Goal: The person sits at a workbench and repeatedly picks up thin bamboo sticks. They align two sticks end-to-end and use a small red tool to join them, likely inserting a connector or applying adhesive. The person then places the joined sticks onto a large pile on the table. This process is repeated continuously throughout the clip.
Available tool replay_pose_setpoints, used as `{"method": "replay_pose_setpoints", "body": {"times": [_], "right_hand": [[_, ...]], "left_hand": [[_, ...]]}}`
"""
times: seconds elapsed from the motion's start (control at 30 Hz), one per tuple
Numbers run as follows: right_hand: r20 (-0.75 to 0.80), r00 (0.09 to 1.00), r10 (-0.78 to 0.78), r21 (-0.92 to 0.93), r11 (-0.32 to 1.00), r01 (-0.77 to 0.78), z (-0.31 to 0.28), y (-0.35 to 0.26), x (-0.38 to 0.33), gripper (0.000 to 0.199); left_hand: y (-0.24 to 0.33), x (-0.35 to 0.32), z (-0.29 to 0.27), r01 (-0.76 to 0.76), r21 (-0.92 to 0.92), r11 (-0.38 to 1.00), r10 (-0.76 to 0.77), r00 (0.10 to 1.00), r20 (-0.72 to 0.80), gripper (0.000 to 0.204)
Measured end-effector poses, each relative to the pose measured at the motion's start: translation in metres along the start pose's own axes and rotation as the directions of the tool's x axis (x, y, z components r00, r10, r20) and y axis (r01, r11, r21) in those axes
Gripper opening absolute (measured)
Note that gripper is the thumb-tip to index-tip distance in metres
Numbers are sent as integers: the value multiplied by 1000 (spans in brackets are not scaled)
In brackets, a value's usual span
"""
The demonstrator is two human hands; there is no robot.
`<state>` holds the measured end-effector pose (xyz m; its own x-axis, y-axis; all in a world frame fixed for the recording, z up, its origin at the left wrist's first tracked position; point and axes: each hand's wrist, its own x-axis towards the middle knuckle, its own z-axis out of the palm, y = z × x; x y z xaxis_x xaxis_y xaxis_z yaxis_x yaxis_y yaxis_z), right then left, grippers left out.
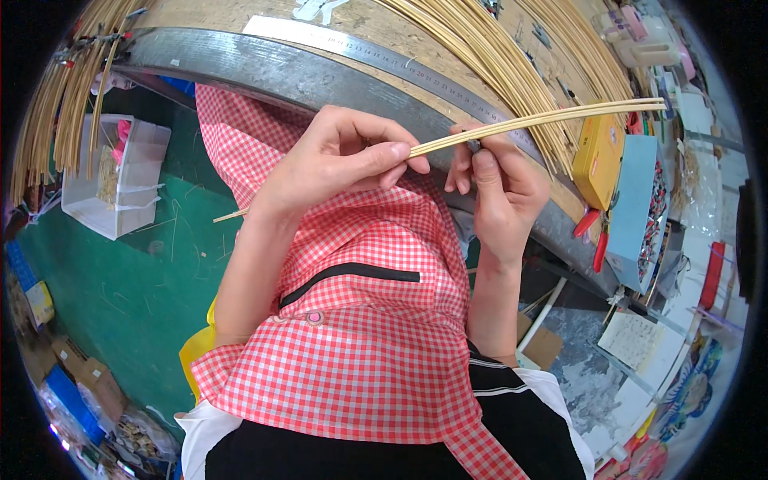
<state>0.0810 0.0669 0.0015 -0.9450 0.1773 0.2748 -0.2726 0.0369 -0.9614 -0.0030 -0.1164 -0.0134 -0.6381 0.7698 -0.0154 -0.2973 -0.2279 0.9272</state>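
Thin pale bamboo strips [544, 118]: your left hand [336, 164] pinches them; your right hand [500, 188] grips them, tips toward two o'clock.

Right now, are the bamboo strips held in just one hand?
No: the left hand and right hand both pinch the thin bamboo strips.

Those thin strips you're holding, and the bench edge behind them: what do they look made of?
The strips between the left hand and right hand look like split bamboo or cane: pale yellow, matte, slender, slightly bowed. The bench edge looks like dull grey metal banding, scuffed, around a worn wooden top.
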Motion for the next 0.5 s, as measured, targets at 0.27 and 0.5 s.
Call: {"method": "replay_pose_setpoints", "body": {"times": [0.27,0.5], "right_hand": [[-2,1000,-26,-32,999,26,-1,-1,0,16],[-62,997,-40,-65,997,36,-1,1,-3,14]], "left_hand": [[-5,0,5,-100,6,995,100,992,-72,24],[1,0,4,-32,-18,999,31,998,-51,17]]}}
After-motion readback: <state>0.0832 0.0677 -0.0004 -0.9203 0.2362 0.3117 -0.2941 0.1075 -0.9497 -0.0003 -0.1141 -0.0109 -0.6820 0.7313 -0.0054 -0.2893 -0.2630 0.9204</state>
